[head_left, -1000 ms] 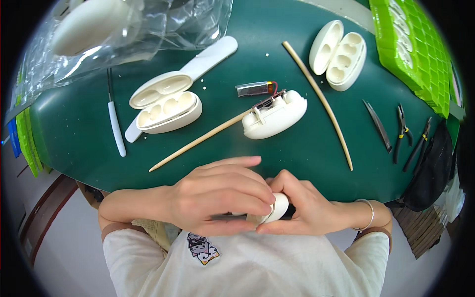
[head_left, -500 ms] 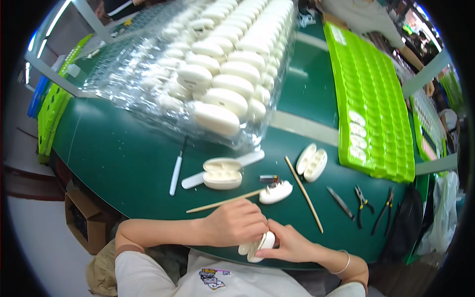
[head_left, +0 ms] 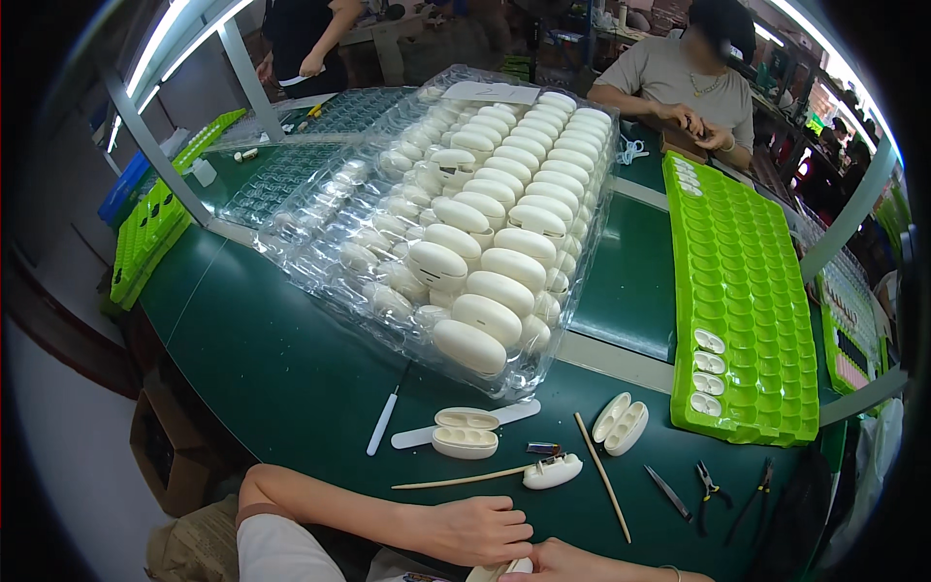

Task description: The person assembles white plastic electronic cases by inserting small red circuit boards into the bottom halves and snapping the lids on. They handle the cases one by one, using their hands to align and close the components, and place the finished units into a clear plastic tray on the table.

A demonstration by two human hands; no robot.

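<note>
We have both hands at the near edge of the green table (head_left: 291, 378): left hand (head_left: 480, 529) curled, fingers closed over a small white case (head_left: 499, 570), right hand (head_left: 567, 565) touching the same case from the other side, its grip mostly cut off at the frame bottom so we can't tell how tight. Case sits between the two hands, just off the table's near edge. On the table beyond the hands: open white case (head_left: 465, 434), a half shell (head_left: 553, 472) with a wooden stick (head_left: 456, 479) touching it, another open case (head_left: 621, 424), tweezers (head_left: 669, 492), pliers (head_left: 710, 482), green tray (head_left: 747, 291) far right, bagged stack of white cases (head_left: 475, 233) behind.
</note>
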